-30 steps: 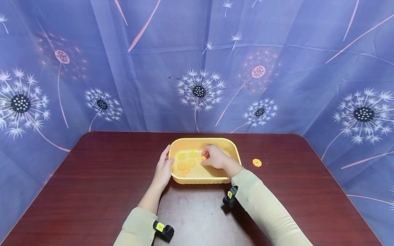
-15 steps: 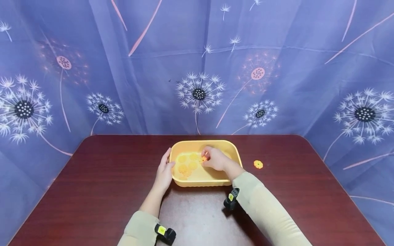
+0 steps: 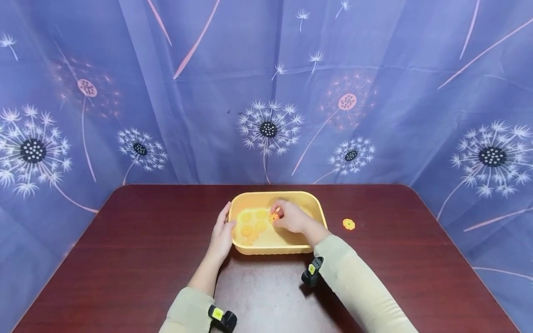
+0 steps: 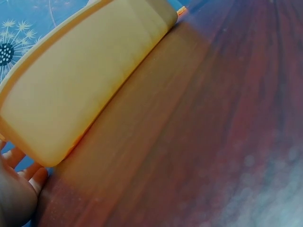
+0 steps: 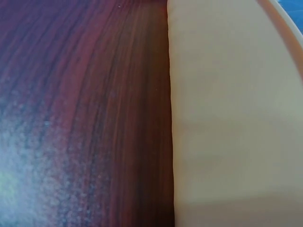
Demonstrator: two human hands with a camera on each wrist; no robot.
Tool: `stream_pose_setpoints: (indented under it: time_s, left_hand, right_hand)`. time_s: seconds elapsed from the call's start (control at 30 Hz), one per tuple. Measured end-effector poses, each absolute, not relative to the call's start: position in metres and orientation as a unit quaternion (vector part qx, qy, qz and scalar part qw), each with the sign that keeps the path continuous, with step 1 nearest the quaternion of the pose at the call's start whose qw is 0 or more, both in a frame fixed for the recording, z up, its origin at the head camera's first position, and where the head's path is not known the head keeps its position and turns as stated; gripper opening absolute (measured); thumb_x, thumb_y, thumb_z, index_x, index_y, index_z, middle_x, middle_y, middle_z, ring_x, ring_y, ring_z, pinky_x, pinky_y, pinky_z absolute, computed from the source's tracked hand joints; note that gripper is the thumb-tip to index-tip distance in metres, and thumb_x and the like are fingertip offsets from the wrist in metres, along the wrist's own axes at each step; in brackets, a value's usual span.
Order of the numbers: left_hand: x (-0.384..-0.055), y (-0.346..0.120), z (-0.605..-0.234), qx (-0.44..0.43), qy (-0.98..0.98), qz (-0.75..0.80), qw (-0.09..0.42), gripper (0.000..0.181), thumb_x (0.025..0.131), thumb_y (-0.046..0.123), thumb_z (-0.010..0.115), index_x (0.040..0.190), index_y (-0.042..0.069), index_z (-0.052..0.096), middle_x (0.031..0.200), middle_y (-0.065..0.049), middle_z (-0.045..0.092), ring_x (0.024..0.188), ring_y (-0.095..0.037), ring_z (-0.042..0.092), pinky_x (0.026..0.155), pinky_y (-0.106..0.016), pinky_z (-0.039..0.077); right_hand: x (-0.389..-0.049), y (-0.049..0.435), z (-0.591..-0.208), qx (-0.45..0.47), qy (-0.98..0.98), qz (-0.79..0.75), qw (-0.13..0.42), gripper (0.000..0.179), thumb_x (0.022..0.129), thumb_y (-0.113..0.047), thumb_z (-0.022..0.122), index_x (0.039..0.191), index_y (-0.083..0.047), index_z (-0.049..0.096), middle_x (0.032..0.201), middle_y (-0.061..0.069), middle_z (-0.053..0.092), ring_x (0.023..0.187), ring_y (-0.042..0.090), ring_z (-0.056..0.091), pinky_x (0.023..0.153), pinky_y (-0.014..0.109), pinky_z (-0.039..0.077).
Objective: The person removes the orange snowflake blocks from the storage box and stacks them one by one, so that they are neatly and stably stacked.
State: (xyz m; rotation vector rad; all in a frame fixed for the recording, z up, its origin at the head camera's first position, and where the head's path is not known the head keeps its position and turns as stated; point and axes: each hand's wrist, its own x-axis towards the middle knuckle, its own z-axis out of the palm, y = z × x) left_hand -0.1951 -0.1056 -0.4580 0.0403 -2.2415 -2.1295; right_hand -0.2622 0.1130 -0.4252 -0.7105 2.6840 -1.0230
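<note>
A yellow rectangular plastic basin [image 3: 272, 250] stands on the table. My left hand [image 3: 220, 237] holds its left end, thumb over the rim and fingers along the outside; in the left wrist view those fingers [image 4: 38, 178] show beside the basin's end [image 4: 85, 75]. My right hand [image 3: 291, 218] reaches inside and pinches a small orange flower-shaped piece [image 3: 273, 217] between thumb and fingers. Several yellow and orange flower-like discs [image 3: 247, 230] lie on the basin's left floor. Only the basin's outer wall [image 5: 236, 113] and tabletop appear in the right wrist view; the right hand is hidden there.
One more orange flower-shaped piece [image 3: 349, 224] lies on the dark red-brown wooden table [image 3: 137, 259] to the right of the basin. A blue curtain with dandelion prints [image 3: 200, 115] hangs behind the table's far edge and along both sides.
The head view has tilted slightly, so the scene sits a little lower. My right hand still pinches the flower-shaped piece, which now shows more of its face. The left hand keeps its hold.
</note>
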Motion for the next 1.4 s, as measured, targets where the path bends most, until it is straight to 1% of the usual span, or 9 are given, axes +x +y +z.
stream_pose_setpoints:
  time_s: [0.1, 0.33, 0.53, 0.8, 0.9, 1.0, 1.1, 1.23, 1.4]
  left_hand:
    - [-0.196, -0.107, -0.457, 0.011, -0.724, -0.689, 0.031, 0.057, 0.095, 0.007, 0.036, 0.151, 0.014, 0.024, 0.157, -0.007, 0.023, 0.143, -0.025, 0.023, 0.114, -0.047, 0.027]
    - [-0.193, -0.11, -0.46, 0.019, -0.727, -0.686, 0.027, 0.057, 0.095, 0.007, 0.036, 0.151, 0.014, 0.024, 0.157, -0.009, 0.023, 0.142, -0.027, 0.024, 0.114, -0.047, 0.026]
    - [-0.195, -0.107, -0.457, 0.009, -0.724, -0.689, 0.025, 0.057, 0.096, 0.007, 0.036, 0.151, 0.015, 0.024, 0.157, -0.007, 0.022, 0.143, -0.025, 0.022, 0.113, -0.047, 0.027]
    - [-0.2, -0.103, -0.457, 0.0, -0.72, -0.693, 0.028, 0.057, 0.096, 0.007, 0.035, 0.151, 0.012, 0.023, 0.157, -0.008, 0.021, 0.144, -0.026, 0.021, 0.114, -0.047, 0.026]
    - [-0.2, -0.102, -0.457, 0.005, -0.722, -0.691, 0.028, 0.057, 0.096, 0.008, 0.036, 0.151, 0.014, 0.024, 0.157, -0.008, 0.022, 0.143, -0.026, 0.022, 0.114, -0.046, 0.026]
    - [-0.199, -0.103, -0.457, 0.012, -0.725, -0.688, 0.025, 0.057, 0.096, 0.009, 0.037, 0.151, 0.015, 0.024, 0.156, -0.008, 0.024, 0.142, -0.025, 0.025, 0.113, -0.046, 0.029]
    - [-0.198, -0.103, -0.457, 0.015, -0.725, -0.688, 0.026, 0.057, 0.095, 0.01, 0.038, 0.151, 0.016, 0.025, 0.156, -0.008, 0.024, 0.142, -0.025, 0.026, 0.112, -0.046, 0.03]
    - [-0.197, -0.104, -0.457, 0.015, -0.725, -0.688, 0.027, 0.057, 0.095, 0.009, 0.037, 0.151, 0.015, 0.024, 0.157, -0.008, 0.024, 0.142, -0.025, 0.025, 0.113, -0.046, 0.029]
    - [-0.195, -0.106, -0.458, 0.013, -0.725, -0.688, 0.03, 0.057, 0.095, 0.008, 0.037, 0.151, 0.015, 0.025, 0.156, -0.009, 0.024, 0.142, -0.026, 0.025, 0.112, -0.047, 0.029]
  right_hand:
    - [-0.263, 0.112, -0.425, -0.241, 0.904, -0.344, 0.082, 0.026, 0.074, -0.002, 0.072, 0.095, -0.006, 0.058, 0.075, 0.004, 0.055, 0.07, 0.013, 0.05, 0.064, 0.023, 0.042]
    - [-0.262, 0.108, -0.428, -0.229, 0.9, -0.36, 0.089, 0.026, 0.075, -0.003, 0.072, 0.097, -0.007, 0.058, 0.076, 0.004, 0.057, 0.072, 0.012, 0.052, 0.064, 0.023, 0.043]
    - [-0.264, 0.113, -0.424, -0.228, 0.892, -0.38, 0.092, 0.026, 0.076, -0.002, 0.071, 0.099, -0.005, 0.059, 0.076, 0.006, 0.057, 0.069, 0.013, 0.052, 0.059, 0.022, 0.044]
    - [-0.263, 0.122, -0.415, -0.215, 0.871, -0.434, 0.078, 0.03, 0.075, 0.0, 0.072, 0.102, 0.001, 0.059, 0.074, 0.007, 0.058, 0.066, 0.012, 0.052, 0.055, 0.022, 0.044]
    - [-0.263, 0.125, -0.415, -0.208, 0.862, -0.456, 0.076, 0.031, 0.076, 0.0, 0.07, 0.104, 0.002, 0.059, 0.075, 0.008, 0.06, 0.066, 0.011, 0.053, 0.058, 0.023, 0.046]
    - [-0.263, 0.127, -0.415, -0.193, 0.859, -0.469, 0.073, 0.03, 0.076, 0.0, 0.069, 0.105, 0.001, 0.06, 0.077, 0.008, 0.061, 0.069, 0.01, 0.054, 0.063, 0.023, 0.047]
    - [-0.262, 0.13, -0.413, -0.195, 0.852, -0.481, 0.07, 0.031, 0.078, 0.0, 0.068, 0.107, 0.003, 0.059, 0.08, 0.01, 0.062, 0.072, 0.01, 0.054, 0.064, 0.022, 0.047]
    - [-0.26, 0.134, -0.408, -0.196, 0.842, -0.498, 0.071, 0.032, 0.079, 0.001, 0.067, 0.109, 0.006, 0.058, 0.079, 0.01, 0.061, 0.069, 0.009, 0.053, 0.058, 0.02, 0.045]
    - [-0.259, 0.137, -0.404, -0.181, 0.835, -0.514, 0.075, 0.032, 0.08, -0.001, 0.068, 0.11, 0.006, 0.059, 0.077, 0.005, 0.06, 0.066, 0.007, 0.053, 0.055, 0.019, 0.045]
